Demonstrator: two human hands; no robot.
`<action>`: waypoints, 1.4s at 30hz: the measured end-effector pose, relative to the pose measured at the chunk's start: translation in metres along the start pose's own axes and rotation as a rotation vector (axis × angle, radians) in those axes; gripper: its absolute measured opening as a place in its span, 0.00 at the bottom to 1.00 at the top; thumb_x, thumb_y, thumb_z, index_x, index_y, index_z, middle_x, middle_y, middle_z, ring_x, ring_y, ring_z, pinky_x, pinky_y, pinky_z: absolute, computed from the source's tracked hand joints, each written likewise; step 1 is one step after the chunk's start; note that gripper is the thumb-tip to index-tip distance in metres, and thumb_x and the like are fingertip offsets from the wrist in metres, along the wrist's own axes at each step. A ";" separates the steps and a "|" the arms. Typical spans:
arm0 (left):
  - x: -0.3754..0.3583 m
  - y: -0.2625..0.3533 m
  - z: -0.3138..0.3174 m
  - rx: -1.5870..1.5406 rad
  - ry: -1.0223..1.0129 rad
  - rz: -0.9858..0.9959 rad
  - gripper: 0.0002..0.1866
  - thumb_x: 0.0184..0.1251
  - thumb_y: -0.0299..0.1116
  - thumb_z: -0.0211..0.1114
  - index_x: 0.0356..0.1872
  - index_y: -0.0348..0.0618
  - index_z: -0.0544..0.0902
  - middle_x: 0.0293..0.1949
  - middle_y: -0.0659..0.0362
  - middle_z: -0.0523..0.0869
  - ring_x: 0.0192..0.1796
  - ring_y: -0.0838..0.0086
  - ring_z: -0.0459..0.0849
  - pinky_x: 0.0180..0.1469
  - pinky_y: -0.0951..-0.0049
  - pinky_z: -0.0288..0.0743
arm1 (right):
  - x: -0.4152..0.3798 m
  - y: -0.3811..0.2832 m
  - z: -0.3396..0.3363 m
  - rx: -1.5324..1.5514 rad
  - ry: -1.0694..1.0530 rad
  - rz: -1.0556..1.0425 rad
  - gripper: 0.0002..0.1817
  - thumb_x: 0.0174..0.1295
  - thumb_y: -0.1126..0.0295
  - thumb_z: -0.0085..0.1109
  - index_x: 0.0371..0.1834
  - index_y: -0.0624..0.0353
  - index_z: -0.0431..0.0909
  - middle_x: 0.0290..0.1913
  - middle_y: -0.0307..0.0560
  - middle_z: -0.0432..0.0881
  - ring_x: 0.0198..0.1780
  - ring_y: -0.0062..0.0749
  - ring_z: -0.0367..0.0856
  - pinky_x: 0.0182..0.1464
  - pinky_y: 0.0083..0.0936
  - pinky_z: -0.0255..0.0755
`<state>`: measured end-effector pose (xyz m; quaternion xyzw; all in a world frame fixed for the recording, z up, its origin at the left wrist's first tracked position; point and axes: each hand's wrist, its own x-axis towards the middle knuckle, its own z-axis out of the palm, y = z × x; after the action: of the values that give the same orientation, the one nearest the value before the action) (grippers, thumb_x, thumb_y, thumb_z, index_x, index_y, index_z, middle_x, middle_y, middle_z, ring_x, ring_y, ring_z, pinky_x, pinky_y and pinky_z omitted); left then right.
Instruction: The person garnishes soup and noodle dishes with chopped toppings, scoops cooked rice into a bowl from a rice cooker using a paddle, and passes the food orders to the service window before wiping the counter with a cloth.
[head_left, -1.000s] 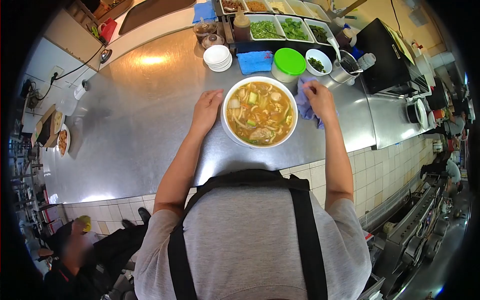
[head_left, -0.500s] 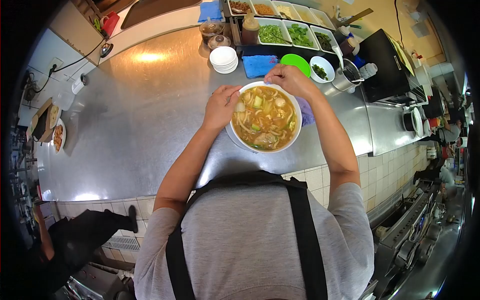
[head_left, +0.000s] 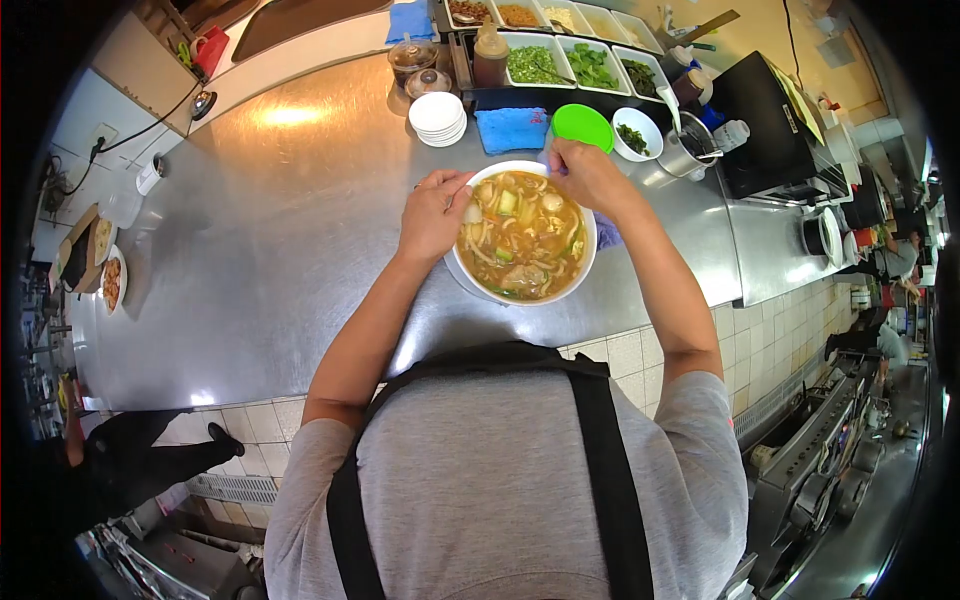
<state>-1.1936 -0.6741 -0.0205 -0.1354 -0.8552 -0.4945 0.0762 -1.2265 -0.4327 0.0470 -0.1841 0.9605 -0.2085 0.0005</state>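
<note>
A white bowl of noodle soup (head_left: 522,240), filled with brown broth, noodles and green vegetable pieces, stands on the steel counter in front of me. My left hand (head_left: 433,213) grips its left rim, thumb at the edge. At the upper right rim, my right hand (head_left: 588,178) is closed in a pinch, with a bit of purple cloth showing beside the fingertips. More purple cloth (head_left: 607,232) shows to the right of the bowl, under my forearm; whether it is one piece is hidden.
Behind the bowl are stacked white saucers (head_left: 437,119), a blue cloth (head_left: 511,130), a green plate (head_left: 583,127), a small bowl of greens (head_left: 637,134) and a metal pot with ladle (head_left: 687,150). Topping trays (head_left: 540,62) line the back. Another person's legs (head_left: 150,455) show lower left.
My right hand has moved slightly right along the bowl's far rim. My left hand stays on the left rim. The other person's legs at lower left have shifted left.
</note>
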 end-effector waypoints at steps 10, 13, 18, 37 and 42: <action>-0.001 -0.001 0.001 -0.015 0.037 0.015 0.13 0.65 0.33 0.57 0.47 0.43 0.84 0.47 0.50 0.82 0.51 0.59 0.80 0.55 0.65 0.71 | -0.094 -0.021 0.018 -0.087 0.249 0.389 0.06 0.52 0.72 0.59 0.29 0.61 0.72 0.28 0.56 0.81 0.32 0.53 0.81 0.35 0.42 0.74; -0.001 -0.003 0.003 -0.036 0.048 0.026 0.14 0.65 0.33 0.56 0.47 0.42 0.83 0.47 0.50 0.82 0.51 0.59 0.80 0.55 0.66 0.71 | -0.118 -0.042 0.021 0.038 0.271 0.509 0.07 0.53 0.72 0.59 0.29 0.61 0.72 0.27 0.55 0.80 0.31 0.50 0.81 0.34 0.40 0.74; -0.001 -0.002 0.004 -0.196 0.009 -0.023 0.14 0.66 0.32 0.55 0.49 0.40 0.82 0.45 0.51 0.82 0.47 0.63 0.82 0.52 0.70 0.72 | -0.142 -0.052 0.039 0.175 0.370 0.570 0.09 0.54 0.70 0.62 0.29 0.62 0.72 0.22 0.49 0.79 0.24 0.36 0.80 0.30 0.31 0.74; 0.012 -0.009 -0.003 -0.356 -0.022 -0.153 0.13 0.67 0.31 0.56 0.49 0.36 0.79 0.40 0.54 0.84 0.44 0.73 0.81 0.49 0.74 0.72 | -0.038 0.016 -0.001 0.234 0.082 0.252 0.11 0.50 0.67 0.65 0.31 0.61 0.76 0.30 0.50 0.82 0.33 0.39 0.81 0.38 0.32 0.72; 0.050 -0.044 0.032 -0.547 -0.198 -0.158 0.18 0.70 0.33 0.53 0.57 0.37 0.77 0.49 0.55 0.84 0.52 0.72 0.80 0.56 0.75 0.69 | -0.046 0.009 0.005 0.172 0.151 0.307 0.09 0.51 0.69 0.62 0.30 0.60 0.75 0.29 0.54 0.81 0.33 0.47 0.81 0.37 0.37 0.72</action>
<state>-1.2551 -0.6597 -0.0598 -0.1317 -0.7015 -0.6951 -0.0856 -1.1867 -0.4109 0.0350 -0.0186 0.9534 -0.3003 -0.0241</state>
